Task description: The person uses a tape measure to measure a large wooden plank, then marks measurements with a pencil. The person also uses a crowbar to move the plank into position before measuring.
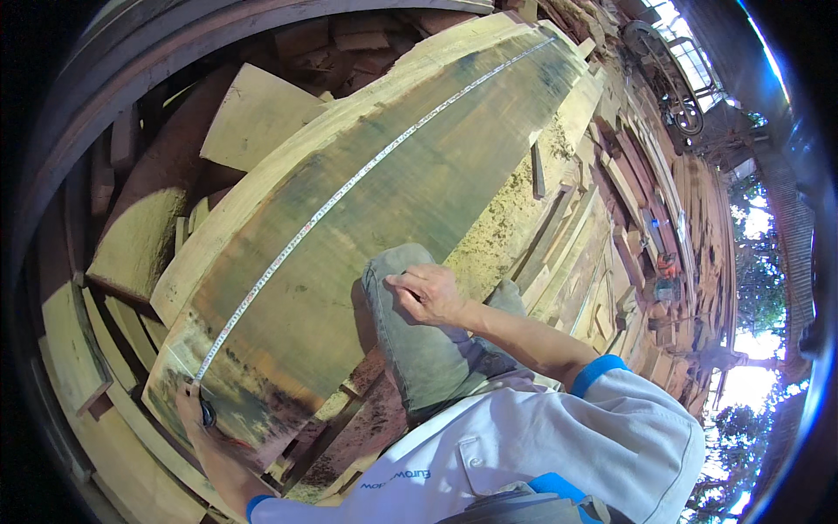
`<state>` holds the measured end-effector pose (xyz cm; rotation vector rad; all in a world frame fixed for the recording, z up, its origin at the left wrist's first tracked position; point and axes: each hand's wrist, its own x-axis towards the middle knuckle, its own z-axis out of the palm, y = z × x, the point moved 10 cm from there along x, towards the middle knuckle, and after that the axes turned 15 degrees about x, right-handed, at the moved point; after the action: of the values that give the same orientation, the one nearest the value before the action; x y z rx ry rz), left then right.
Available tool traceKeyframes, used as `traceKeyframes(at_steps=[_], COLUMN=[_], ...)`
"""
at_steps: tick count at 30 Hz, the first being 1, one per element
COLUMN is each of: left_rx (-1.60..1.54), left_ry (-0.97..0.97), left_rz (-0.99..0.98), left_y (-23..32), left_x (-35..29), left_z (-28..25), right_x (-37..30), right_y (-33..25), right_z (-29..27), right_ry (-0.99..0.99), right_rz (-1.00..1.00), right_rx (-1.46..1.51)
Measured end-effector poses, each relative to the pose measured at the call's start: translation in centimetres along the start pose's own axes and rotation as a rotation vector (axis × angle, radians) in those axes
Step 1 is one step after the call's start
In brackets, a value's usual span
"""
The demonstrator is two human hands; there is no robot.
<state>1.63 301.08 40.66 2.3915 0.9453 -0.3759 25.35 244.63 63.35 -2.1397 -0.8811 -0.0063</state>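
A wide, thick wooden slab (384, 236) with pale edges and a darker, stained face lies in front of me. The white blade of a tape measure (349, 185) stretches lengthwise over it, from the near left end to the far right end. At the near left end, my left hand (188, 409) is closed around the dark case of the tape measure, close to the slab's edge. My right hand (429, 295) rests on my bent knee (397, 327) over the slab, its fingers curled. Whatever those fingers may hold is hidden.
Cut wood blocks (257, 118) and offcuts lie piled to the left. Stacked boards and strips (559, 236) spread along the right, with a red-and-green object (668, 266) among them. Farther off at the upper right stands a machine with wheels (663, 74).
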Motion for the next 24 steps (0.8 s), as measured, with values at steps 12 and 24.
traceKeyframes(at_steps=[12,24], left_rx=[0.073,0.035], left_ry=[0.067,0.027], left_rz=[0.002,-0.032], left_y=[0.0,-0.6], left_x=[-0.7,-0.3], left_z=[-0.5,0.0], right_x=[0.5,0.2], right_y=[-0.2,0.2], right_z=[0.2,0.1], right_ry=[-0.015,-0.011], right_rz=[0.020,0.037], right_rx=[0.048,0.011])
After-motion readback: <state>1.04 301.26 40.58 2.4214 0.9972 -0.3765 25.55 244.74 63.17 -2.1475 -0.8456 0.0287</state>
